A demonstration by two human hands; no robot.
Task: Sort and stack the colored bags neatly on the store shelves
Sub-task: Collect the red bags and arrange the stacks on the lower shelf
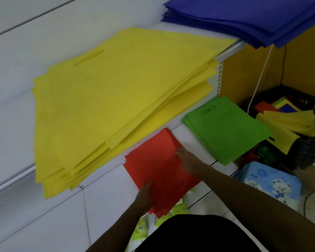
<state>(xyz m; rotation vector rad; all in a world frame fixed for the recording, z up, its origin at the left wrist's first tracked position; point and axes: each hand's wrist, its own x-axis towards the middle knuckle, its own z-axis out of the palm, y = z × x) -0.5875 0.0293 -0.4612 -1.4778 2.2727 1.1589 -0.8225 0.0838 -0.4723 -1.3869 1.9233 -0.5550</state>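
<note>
A stack of red bags (158, 166) lies on the lower white shelf (105, 180), its near corner hanging over the shelf's front edge. My left hand (145, 194) lies on the stack's near left edge, fingers flat on top. My right hand (185, 158) presses flat on the stack's right side. A green stack (225, 131) lies on the same shelf to the right. Above, a large yellow stack (113, 99) covers the upper shelf and juts over its edge. A blue stack (253, 17) sits at the top right.
A dark basket (304, 151) at the right holds mixed yellow, red and blue bags (287, 122). Below it sits a light blue package with a bear print (273, 184). A white cable (262, 75) hangs along the orange wall. Green-and-white packs (144, 228) lie on the floor.
</note>
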